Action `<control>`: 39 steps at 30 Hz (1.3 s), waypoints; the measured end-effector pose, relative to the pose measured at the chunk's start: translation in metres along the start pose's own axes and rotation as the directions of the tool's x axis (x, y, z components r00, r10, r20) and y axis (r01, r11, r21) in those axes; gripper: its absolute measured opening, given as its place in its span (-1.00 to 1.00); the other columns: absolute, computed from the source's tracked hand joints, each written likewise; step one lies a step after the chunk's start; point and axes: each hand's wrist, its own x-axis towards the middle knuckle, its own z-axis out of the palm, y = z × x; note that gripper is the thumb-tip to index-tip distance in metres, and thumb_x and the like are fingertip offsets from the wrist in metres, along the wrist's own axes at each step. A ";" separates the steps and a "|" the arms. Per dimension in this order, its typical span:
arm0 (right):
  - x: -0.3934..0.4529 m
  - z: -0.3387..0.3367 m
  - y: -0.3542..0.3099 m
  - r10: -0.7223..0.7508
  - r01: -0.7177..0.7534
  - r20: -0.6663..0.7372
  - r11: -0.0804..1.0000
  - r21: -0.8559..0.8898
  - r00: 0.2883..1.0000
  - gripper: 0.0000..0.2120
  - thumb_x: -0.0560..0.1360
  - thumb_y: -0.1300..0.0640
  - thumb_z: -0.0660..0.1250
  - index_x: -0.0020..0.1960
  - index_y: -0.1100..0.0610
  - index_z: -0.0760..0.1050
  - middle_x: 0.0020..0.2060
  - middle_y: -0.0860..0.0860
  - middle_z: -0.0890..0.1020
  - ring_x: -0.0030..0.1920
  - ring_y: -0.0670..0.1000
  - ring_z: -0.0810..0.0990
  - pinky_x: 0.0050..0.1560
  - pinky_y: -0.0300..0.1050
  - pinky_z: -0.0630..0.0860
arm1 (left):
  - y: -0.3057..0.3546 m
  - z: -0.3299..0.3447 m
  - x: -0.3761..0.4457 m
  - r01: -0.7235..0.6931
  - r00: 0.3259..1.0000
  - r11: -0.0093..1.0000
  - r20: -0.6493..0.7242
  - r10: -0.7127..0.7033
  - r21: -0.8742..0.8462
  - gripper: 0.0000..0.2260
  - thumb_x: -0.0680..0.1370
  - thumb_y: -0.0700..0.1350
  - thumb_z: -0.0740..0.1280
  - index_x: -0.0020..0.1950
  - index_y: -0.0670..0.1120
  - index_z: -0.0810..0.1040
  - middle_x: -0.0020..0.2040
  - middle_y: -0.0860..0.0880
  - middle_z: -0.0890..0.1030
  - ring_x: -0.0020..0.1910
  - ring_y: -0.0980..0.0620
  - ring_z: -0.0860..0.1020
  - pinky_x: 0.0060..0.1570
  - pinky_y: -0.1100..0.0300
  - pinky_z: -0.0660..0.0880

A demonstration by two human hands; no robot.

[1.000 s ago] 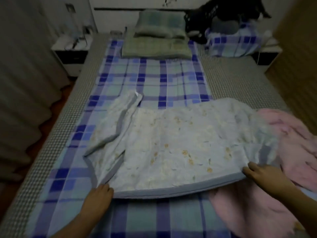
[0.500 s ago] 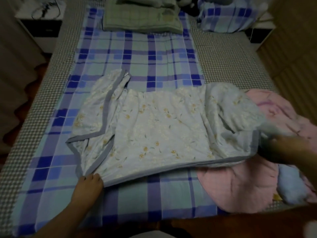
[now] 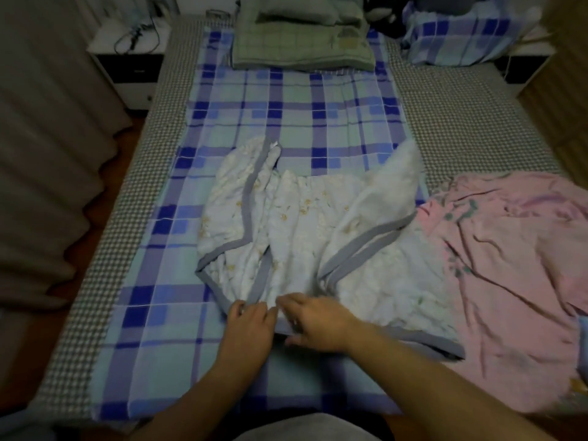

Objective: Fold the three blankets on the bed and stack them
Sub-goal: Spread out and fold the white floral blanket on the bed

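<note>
Dim light falls over a bed (image 3: 461,128) covered by a blue and green checked sheet (image 3: 286,109), with a green pillow (image 3: 302,43) at the far end and a white bedside table (image 3: 127,55) beyond the left corner. On the middle of the sheet lies the pale flowered blanket (image 3: 302,224) with grey edging, partly folded and rumpled, its right side turned over toward the centre so a grey-edged flap crosses it. Just beside it on the right, touching or slightly under its edge, a pink blanket (image 3: 509,265) lies spread and creased. Both hands meet at the near edge of the flowered blanket. The left hand (image 3: 251,323) pinches the grey edging between its fingers. The right hand (image 3: 315,323) rests just beside it, fingers on top and thumb apparently tucked under the edge, though blur makes its hold hard to judge. At the far right edge a sliver of blue cloth (image 3: 583,338) shows.
</note>
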 end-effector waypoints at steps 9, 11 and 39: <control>-0.030 -0.037 -0.015 0.316 -0.315 -0.520 0.945 0.094 0.794 -0.57 0.33 0.18 0.36 0.17 -0.10 0.59 -0.15 0.03 0.71 -0.23 0.18 0.67 -0.40 -0.03 0.56 | -0.036 -0.014 0.034 0.053 0.997 0.952 0.074 -0.032 -0.301 -0.76 0.45 0.13 0.32 0.04 0.06 0.55 -0.08 0.07 0.63 -0.01 0.03 0.59 0.19 0.06 0.33; -0.056 -0.072 -0.007 0.375 -0.380 -0.620 0.916 0.131 0.689 -0.56 0.34 0.08 0.28 0.19 -0.09 0.62 -0.09 0.07 0.73 -0.18 0.21 0.69 -0.29 0.00 0.61 | -0.062 -0.013 0.060 0.041 0.982 0.977 0.188 -0.001 -0.207 -0.72 0.46 0.13 0.35 0.11 0.05 0.57 0.01 0.02 0.65 0.10 -0.04 0.59 0.22 0.03 0.31; -0.032 -0.252 -0.013 0.255 -0.385 -0.484 0.903 -0.192 0.837 -0.74 0.50 0.03 0.29 0.17 -0.07 0.58 0.05 0.11 0.68 0.06 0.22 0.61 -0.04 0.02 0.53 | -0.013 -0.077 0.055 0.400 0.912 0.661 0.200 -0.359 -0.635 -0.33 0.57 0.20 0.27 0.57 -0.03 0.10 0.51 -0.13 0.25 0.41 -0.18 0.39 0.28 -0.01 0.43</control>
